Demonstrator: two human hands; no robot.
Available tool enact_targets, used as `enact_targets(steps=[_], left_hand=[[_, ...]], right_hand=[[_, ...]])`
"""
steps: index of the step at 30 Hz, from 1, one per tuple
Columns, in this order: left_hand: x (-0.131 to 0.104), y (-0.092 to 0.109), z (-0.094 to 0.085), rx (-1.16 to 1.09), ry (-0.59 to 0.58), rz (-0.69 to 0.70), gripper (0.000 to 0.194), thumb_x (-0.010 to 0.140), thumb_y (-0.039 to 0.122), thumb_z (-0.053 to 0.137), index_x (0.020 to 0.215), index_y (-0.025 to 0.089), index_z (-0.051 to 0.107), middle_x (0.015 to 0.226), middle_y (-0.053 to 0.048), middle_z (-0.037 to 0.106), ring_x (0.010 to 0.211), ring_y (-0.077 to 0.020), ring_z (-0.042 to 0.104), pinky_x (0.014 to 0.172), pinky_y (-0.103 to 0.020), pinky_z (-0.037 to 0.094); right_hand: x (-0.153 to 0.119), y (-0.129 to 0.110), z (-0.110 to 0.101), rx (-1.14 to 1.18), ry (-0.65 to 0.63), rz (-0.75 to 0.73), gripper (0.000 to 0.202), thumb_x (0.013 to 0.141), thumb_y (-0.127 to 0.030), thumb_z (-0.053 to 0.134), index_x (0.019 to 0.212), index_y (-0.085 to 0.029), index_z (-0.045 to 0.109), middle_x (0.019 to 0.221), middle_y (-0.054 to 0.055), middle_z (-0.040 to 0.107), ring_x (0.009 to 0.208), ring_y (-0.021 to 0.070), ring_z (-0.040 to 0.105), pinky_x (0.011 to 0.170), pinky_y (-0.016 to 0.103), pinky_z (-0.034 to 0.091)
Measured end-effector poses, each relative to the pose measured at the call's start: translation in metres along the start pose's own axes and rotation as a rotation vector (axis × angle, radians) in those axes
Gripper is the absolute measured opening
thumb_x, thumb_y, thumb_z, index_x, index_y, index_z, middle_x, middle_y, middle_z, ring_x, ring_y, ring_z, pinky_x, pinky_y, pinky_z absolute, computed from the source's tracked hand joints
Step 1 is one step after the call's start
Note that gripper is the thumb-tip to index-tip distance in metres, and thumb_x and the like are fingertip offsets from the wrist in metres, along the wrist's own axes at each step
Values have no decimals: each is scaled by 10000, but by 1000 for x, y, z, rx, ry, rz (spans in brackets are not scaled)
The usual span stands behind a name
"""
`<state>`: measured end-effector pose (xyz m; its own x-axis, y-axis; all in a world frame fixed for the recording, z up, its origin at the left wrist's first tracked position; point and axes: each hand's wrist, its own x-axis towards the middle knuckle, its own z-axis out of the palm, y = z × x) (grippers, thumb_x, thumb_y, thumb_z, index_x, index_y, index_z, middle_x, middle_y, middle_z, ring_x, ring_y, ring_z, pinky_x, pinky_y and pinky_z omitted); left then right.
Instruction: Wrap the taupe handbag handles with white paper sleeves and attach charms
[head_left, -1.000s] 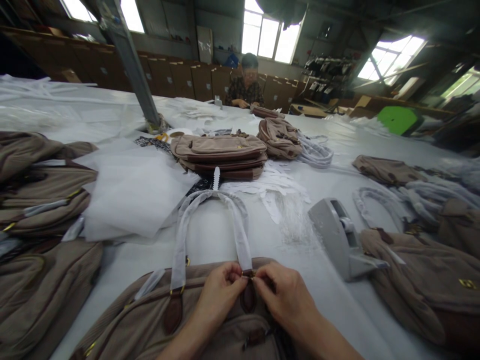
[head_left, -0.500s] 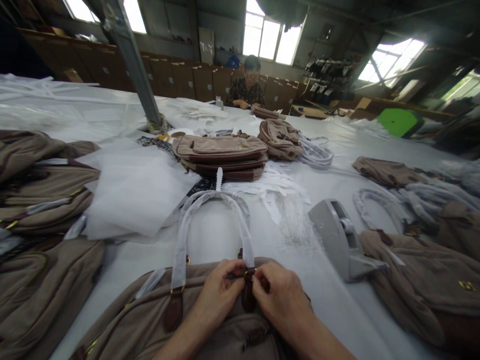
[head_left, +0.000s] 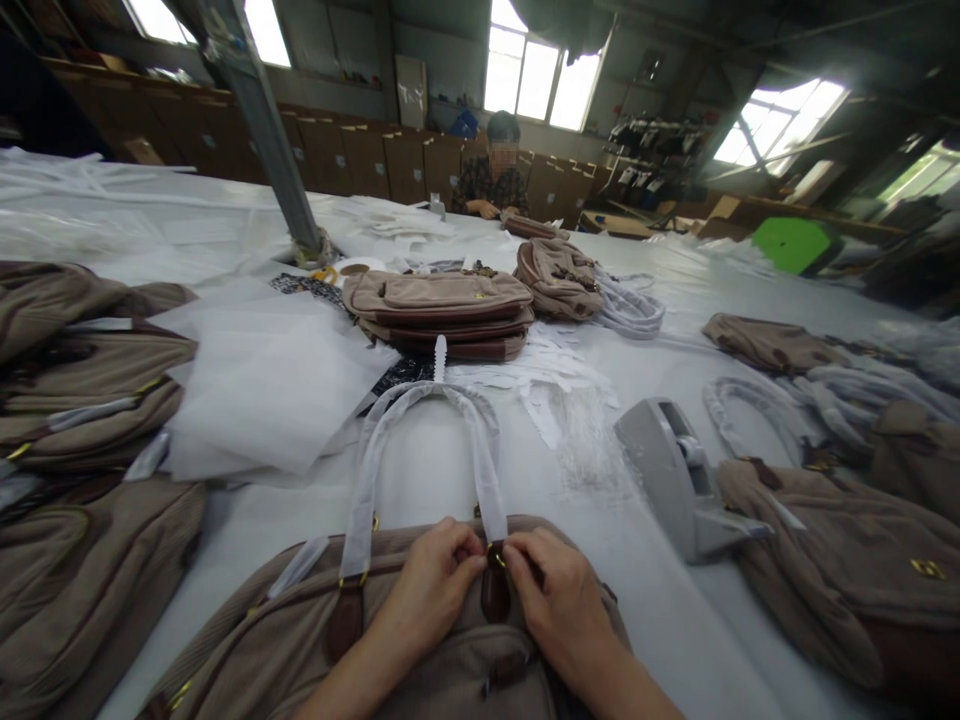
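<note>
A brown corduroy handbag (head_left: 442, 675) lies in front of me, its two arched handles wrapped in thin white material. My left hand (head_left: 442, 575) and my right hand (head_left: 559, 595) are both closed in a pinch at the lower right end of the near wrapped handle (head_left: 489, 490). Between their fingertips are a gold ring (head_left: 495, 553) and a dark brown leather tab (head_left: 495, 597). Anything small inside the pinches is hidden. At the handle's left end, another leather tab (head_left: 346, 620) hangs free.
A grey tape dispenser (head_left: 675, 480) stands to the right, near another bag (head_left: 847, 560). White sheets (head_left: 262, 390) and stacked bags (head_left: 90, 400) lie left. Further off are more bags (head_left: 442, 305), white paper strips (head_left: 555, 375) and a metal post (head_left: 266, 130). A co-worker (head_left: 491, 185) sits across the table.
My fingers have shifted slightly around the ring, and my right hand has moved a little lower. The handbag stays nearly in place.
</note>
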<state>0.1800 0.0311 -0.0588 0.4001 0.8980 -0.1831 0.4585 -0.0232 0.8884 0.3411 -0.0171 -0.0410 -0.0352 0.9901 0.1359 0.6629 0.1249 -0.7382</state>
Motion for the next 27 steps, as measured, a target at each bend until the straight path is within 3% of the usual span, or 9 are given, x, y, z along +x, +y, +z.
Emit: enact_targets(steps=[7, 12, 17, 19, 23, 27], left_hand=[[-5, 5, -6, 32, 57, -17, 183, 827, 292, 440, 683, 189, 488, 600, 32, 496, 559, -131, 439, 540, -248, 300], [-7, 7, -9, -344, 88, -83, 131, 784, 283, 462, 690, 193, 455, 520, 70, 427, 442, -88, 374, 448, -208, 278], [-6, 14, -7, -830, -16, -55, 161, 737, 287, 539, 664, 169, 456, 747, -25, 623, 485, -78, 472, 456, -199, 359], [-4, 13, -6, -973, -42, -72, 215, 754, 318, 573, 660, 168, 451, 728, -30, 631, 514, -86, 500, 464, -193, 374], [-1, 5, -3, -1009, -42, -105, 254, 746, 352, 665, 727, 138, 528, 654, -7, 610, 529, -70, 502, 495, -174, 390], [1, 1, -1, -994, -13, -134, 325, 654, 321, 761, 827, 116, 578, 684, -19, 638, 589, -88, 549, 557, -190, 436]], right_hand=[[-6, -3, -39, 661, -143, 331, 173, 855, -287, 573, 995, -188, 599, 938, 52, 663, 913, 191, 611, 799, 280, 468], [-12, -5, -39, 891, -75, 333, 249, 884, -387, 556, 996, -165, 556, 1056, 114, 644, 1034, 226, 588, 932, 355, 437], [-10, -9, -22, 854, 5, 316, 297, 893, -465, 517, 1016, -204, 448, 964, 84, 668, 834, 206, 660, 749, 334, 533], [-9, -9, -16, 770, -6, 314, 285, 876, -460, 547, 947, -188, 498, 913, 78, 679, 762, 193, 664, 676, 291, 538], [-5, -6, -8, 576, 33, 304, 303, 851, -448, 584, 869, -152, 645, 699, 50, 669, 589, 158, 628, 557, 229, 505], [1, -10, -6, 330, 89, 110, 278, 902, -389, 507, 1002, -181, 661, 799, 47, 647, 674, 158, 611, 630, 245, 495]])
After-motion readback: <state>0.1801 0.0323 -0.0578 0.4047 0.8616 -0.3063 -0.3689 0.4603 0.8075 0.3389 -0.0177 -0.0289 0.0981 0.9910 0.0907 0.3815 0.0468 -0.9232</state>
